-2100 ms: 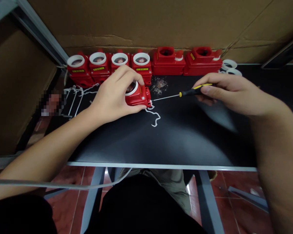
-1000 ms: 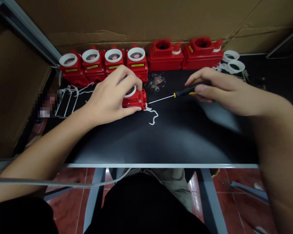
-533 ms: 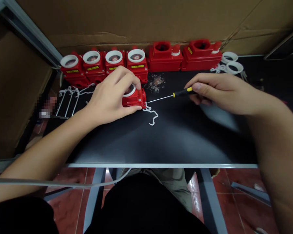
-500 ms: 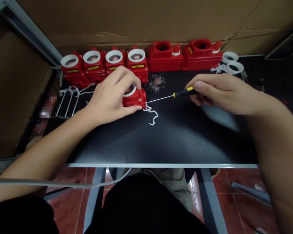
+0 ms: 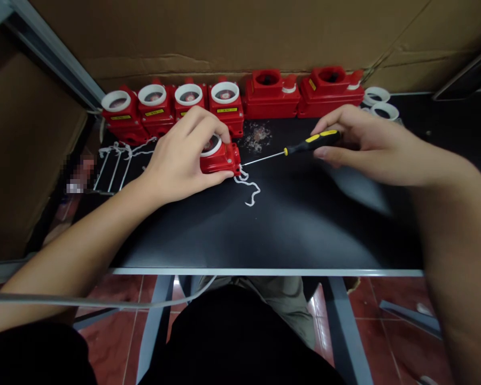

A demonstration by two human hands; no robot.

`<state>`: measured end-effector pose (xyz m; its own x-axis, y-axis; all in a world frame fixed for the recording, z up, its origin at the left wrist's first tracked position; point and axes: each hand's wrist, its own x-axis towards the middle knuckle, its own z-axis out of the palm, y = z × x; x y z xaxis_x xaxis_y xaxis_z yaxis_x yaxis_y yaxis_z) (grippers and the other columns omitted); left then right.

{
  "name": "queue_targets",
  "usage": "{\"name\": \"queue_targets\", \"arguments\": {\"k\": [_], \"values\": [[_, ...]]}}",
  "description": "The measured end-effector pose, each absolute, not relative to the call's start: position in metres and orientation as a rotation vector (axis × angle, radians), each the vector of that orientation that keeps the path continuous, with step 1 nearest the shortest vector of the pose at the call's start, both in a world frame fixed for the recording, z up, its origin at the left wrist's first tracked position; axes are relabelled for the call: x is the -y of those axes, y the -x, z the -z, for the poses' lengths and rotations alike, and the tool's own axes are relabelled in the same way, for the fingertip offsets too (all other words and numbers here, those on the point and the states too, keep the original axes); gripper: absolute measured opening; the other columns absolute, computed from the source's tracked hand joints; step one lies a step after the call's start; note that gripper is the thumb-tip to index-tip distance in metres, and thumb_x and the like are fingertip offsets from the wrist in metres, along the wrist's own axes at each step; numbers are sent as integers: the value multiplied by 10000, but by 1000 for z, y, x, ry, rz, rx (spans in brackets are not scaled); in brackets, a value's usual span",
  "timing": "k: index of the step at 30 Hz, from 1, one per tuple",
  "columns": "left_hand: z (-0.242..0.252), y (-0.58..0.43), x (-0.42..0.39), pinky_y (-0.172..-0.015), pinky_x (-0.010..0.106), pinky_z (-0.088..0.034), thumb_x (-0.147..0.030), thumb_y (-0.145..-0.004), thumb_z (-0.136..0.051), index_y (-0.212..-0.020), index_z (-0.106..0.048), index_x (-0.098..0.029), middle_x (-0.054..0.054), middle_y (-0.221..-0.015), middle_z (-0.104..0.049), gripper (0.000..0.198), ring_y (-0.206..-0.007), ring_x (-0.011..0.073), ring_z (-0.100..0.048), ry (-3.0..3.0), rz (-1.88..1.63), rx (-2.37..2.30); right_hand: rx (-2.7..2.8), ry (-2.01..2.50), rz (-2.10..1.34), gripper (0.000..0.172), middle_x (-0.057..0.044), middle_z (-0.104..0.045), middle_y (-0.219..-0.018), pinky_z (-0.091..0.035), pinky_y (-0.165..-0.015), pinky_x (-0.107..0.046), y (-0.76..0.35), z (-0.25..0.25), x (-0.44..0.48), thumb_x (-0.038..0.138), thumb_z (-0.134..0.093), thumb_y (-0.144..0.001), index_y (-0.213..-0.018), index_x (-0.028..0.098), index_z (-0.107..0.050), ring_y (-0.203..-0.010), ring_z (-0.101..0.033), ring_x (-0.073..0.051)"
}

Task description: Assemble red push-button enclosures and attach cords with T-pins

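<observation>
My left hand is wrapped round a red housing with a white ring, pressing it on the black table. White string trails from the housing's right end. With thumb and fingers, my right hand holds the black and yellow handle of a screwdriver. Its thin shaft points left, and the tip is at the string end of the housing; whether it sits inside a hole cannot be made out.
Behind stand several red housings with white rings and two wider red housings. Small debris lies before them. Loose white rings are at the back right, metal rods at the left. The table's front edge is near my body.
My right hand has loosened and shifted its hold on the screwdriver, so more of the handle shows. The handle is raised slightly. My left hand and the housing have hardly moved.
</observation>
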<state>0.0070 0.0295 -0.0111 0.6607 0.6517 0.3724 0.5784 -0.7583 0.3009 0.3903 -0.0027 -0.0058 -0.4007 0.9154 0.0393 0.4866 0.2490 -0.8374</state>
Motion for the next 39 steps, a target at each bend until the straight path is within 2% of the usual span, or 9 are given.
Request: {"name": "queue_targets", "arguments": {"k": [4,11,15,24,26,31,33,36,39], "values": [[12,-7,-29,-1197,646,-622,-475,-1042,-811,-1489,-689,-448,67,-1480,-781,465,-1420,382,-714,-2700,-710,-1008,1908,1272,-1050,252,-23,-720,-898,-440,-635,-371,-391,8,5,348,-880,-1011,-1187,289,-709,-716,-585,-189],[11,-8,-29,-1194,617,-612,-510,-1053,-801,-1448,-716,-405,72,-1505,-769,417,-1427,364,-705,-2689,-679,-1043,1899,1313,-1012,152,-12,-690,-766,-389,-550,-355,-388,7,6,295,-854,-1034,-1122,261,-735,-603,-534,-157],[10,-7,-28,-1198,612,-607,-510,-1047,-801,-1456,-717,-416,64,-1516,-766,428,-1431,372,-702,-2686,-664,-1053,1926,1379,-961,163,14,-651,-704,-375,-518,-350,-389,8,5,376,-854,-1037,-1104,275,-746,-558,-519,-157],[13,-7,-31,-1174,615,-641,-514,-1034,-833,-1400,-720,-409,82,-1447,-777,397,-1398,364,-719,-2694,-712,-1046,2130,1522,-713,181,19,-617,-615,-362,-653,-371,-384,0,4,408,-759,-1100,-1007,253,-750,-591,-540,-165],[12,-7,-30,-1184,612,-636,-522,-1030,-820,-1399,-723,-412,84,-1457,-767,397,-1417,370,-712,-2685,-668,-1082,2148,1540,-672,300,20,-605,-608,-345,-649,-372,-380,-2,5,517,-712,-1104,-973,249,-743,-583,-529,-161],[8,-8,-28,-1242,604,-578,-500,-1049,-779,-1371,-729,-369,107,-1513,-726,351,-1476,377,-663,-2705,-628,-1134,2067,1613,-723,865,-13,-542,-533,-356,-606,-375,-370,-1,9,1026,-488,-1027,-693,245,-656,-549,-523,-158],[7,-7,-30,-1235,609,-567,-487,-1046,-802,-1337,-721,-352,120,-1508,-718,331,-1468,381,-650,-2719,-688,-1159,2009,1640,-764,966,-28,-534,-513,-351,-580,-378,-368,4,9,1112,-385,-990,-612,250,-602,-512,-497,-149],[7,-6,-35,-1204,602,-572,-458,-1041,-835,-1328,-685,-324,124,-1500,-706,350,-1461,373,-637,-2727,-694,-1200,2026,1580,-772,903,-24,-615,-622,-395,-594,-379,-366,16,7,1095,-421,-1000,-797,250,-668,-552,-526,-165],[6,-5,-39,-1196,590,-569,-442,-1042,-848,-1351,-662,-302,126,-1524,-695,387,-1478,373,-618,-2731,-662,-1223,2089,1431,-705,599,-72,-772,-994,-546,-772,-421,-366,26,5,858,-644,-1057,-1180,274,-687,-834,-695,-250]]}}
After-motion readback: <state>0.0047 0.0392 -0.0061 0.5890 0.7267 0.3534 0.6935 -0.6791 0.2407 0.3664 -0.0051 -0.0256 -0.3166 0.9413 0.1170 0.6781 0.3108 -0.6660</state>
